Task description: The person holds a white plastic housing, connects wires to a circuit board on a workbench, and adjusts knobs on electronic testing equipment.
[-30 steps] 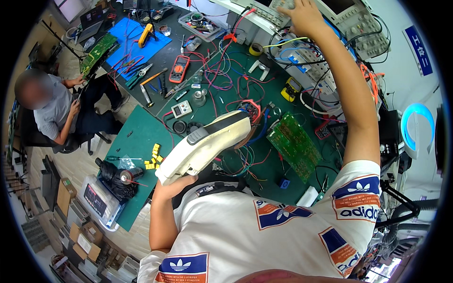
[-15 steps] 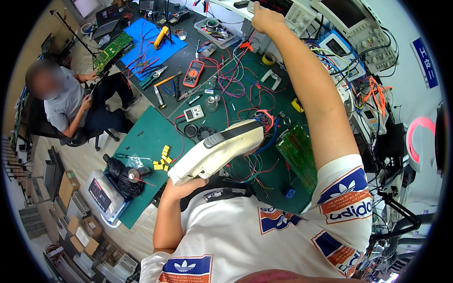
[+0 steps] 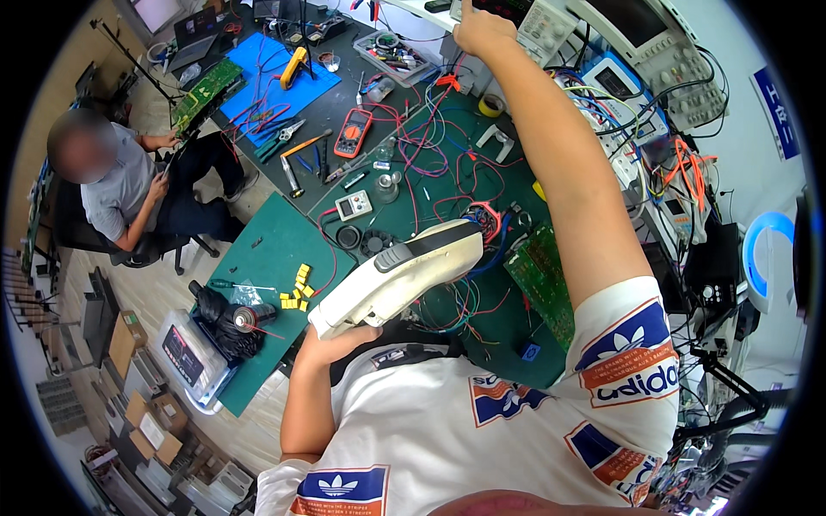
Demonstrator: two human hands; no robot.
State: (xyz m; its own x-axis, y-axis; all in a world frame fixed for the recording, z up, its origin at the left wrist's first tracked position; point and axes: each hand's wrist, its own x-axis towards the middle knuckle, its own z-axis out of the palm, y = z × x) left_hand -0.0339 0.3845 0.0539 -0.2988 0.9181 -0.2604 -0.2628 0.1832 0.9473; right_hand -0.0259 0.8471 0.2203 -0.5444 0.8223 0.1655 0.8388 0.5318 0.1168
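My left hand [image 3: 341, 340] grips a cream-coloured, curved handheld device [image 3: 404, 273] by its near end. A long grey button piece [image 3: 394, 256] runs along its upper side. Red and blue wires [image 3: 487, 224] lie around the device's far end, over the green mat. My right arm stretches far forward to the shelf. There my right hand [image 3: 487, 33] is at the front of a bench instrument with a dark display [image 3: 503, 9], its index finger stretched out and nothing held. The fingertip's exact contact is at the picture's edge and hard to make out.
On the green mat [image 3: 284, 224] lie a red multimeter [image 3: 353, 133], pliers, a hammer [image 3: 291, 176], yellow blocks [image 3: 298, 291], tangled leads and a green circuit board [image 3: 544, 279]. A seated person [image 3: 129, 172] works at the left. An oscilloscope [image 3: 641, 30] stands at the upper right.
The instrument's display showed red digits before and now looks dark. The ring light at the right went from pink to blue. My right hand shifted slightly; the left holds still with the device.
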